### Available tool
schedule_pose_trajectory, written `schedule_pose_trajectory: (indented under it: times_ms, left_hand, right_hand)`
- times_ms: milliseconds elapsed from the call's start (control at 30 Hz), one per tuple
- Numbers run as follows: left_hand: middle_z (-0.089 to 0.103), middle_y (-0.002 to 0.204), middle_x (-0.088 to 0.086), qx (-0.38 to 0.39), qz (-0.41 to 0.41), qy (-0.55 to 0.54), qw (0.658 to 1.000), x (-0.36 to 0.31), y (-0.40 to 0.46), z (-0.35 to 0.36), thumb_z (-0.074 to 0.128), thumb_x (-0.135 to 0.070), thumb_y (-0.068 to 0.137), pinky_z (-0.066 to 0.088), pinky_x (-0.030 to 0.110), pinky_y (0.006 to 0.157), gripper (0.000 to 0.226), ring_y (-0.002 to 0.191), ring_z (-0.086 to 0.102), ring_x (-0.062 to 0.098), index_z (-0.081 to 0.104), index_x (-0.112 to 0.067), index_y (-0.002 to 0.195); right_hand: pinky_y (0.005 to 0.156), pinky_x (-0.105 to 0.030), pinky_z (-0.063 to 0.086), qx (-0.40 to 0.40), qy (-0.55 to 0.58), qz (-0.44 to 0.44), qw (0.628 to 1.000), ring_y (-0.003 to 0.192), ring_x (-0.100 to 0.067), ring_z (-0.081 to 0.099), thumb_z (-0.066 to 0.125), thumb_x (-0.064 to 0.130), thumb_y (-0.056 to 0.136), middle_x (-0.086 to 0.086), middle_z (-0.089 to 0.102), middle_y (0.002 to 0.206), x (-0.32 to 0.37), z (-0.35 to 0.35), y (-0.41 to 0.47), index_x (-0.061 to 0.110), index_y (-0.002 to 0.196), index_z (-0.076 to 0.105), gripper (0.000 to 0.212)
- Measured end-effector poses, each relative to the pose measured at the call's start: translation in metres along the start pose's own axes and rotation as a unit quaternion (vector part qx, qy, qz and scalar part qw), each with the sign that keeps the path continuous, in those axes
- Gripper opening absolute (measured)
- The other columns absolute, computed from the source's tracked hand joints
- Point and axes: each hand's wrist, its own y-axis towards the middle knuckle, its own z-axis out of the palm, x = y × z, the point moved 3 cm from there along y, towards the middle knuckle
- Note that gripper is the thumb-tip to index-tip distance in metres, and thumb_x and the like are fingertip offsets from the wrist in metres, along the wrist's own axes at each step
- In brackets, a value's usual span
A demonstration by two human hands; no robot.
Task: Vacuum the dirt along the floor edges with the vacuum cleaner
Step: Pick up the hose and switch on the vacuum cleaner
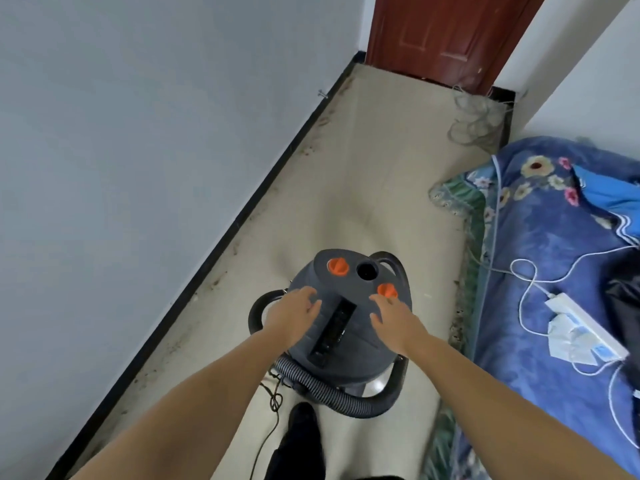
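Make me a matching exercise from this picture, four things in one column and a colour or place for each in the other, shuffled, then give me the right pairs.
Things:
1. vacuum cleaner
2. door
3. power strip
4. hose

Descriptions:
A. dark red, at the far end of the floor
B. white, lying on the blue floral bedding
C. grey ribbed, curling round the base of the canister
D. grey with orange knobs, under the left hand and the right hand

Pairs: 1-D, 2-A, 3-B, 4-C
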Motion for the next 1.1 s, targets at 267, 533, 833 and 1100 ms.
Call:
schedule_pose_trajectory:
  times_ms: [267,533,833,1100]
  left_hand:
    - [0.050,0.128,0.019,-0.015,-0.329,-0.133,0.935,0.107,0.036,0.082,0.043,-0.027,0.099,0.046,0.040,0.089,0.038,0.112,0.054,0.036,0.049,-0.007,0.132]
    - [0.060,0.080,0.014,-0.116,-0.548,-0.585,0.586,0.150,0.027,0.167,0.070,-0.013,0.084,0.051,0.034,0.059,0.031,0.066,0.060,0.028,0.056,0.003,0.106]
    - [0.064,0.079,0.011,-0.080,-0.369,-0.744,0.551,0.114,0.003,0.102,0.067,-0.017,0.088,0.055,0.038,0.071,0.021,0.063,0.061,0.023,0.054,-0.008,0.101]
    - [0.057,0.070,0.008,-0.051,-0.214,-0.731,0.645,0.038,-0.037,0.026,0.059,-0.012,0.093,0.053,0.032,0.058,0.017,0.058,0.057,0.021,0.044,-0.011,0.101]
  right_hand:
    - [0.117,-0.047,0.015,-0.008,-0.084,-0.143,0.986,0.146,-0.022,0.012,0.037,0.031,0.102,-0.006,0.021,0.157,0.040,0.050,0.097,0.023,0.147,0.033,0.046]
    - [0.115,-0.061,0.005,-0.065,-0.131,-0.231,0.962,0.149,-0.031,0.005,0.050,0.023,0.096,-0.011,0.013,0.161,0.018,0.092,0.114,0.020,0.133,0.056,0.037]
    - [0.115,-0.058,-0.003,0.045,-0.175,-0.187,0.966,0.147,-0.026,-0.017,0.035,0.031,0.102,-0.004,-0.014,0.161,0.021,0.089,0.119,0.026,0.145,0.038,0.043]
    - [0.105,-0.029,0.028,0.154,0.339,0.020,0.928,0.137,-0.023,0.038,0.033,0.028,0.105,-0.008,0.046,0.145,0.059,0.010,0.088,0.008,0.135,0.051,0.040]
